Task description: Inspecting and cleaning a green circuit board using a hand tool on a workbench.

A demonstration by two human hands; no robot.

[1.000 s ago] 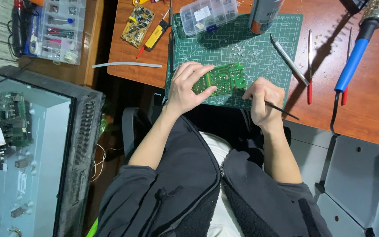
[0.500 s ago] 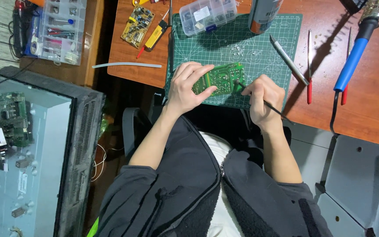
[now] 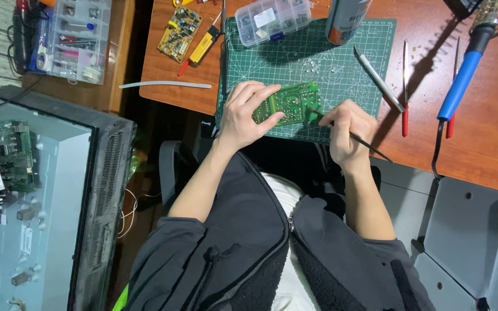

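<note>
- On the green gridded cutting mat (image 3: 341,63), near its front edge, keep your left hand (image 3: 246,115) clamped on the green rectangular circuit board (image 3: 288,103).
- Grip the thin black probe (image 3: 359,140) firmly in your right hand (image 3: 347,132), fingers closed.
- Touch the tip lightly to the board's edge; avoid slipping.

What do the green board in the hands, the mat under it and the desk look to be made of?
Circuit board: stiff green laminate, slightly glossy, with pale tracks, probably fibreglass. Cutting mat: matte green rubbery plastic, judging by its printed white grid. Desk: reddish-brown wood or wood-look laminate, smooth with a faint sheen; the picture cannot settle which.
</note>
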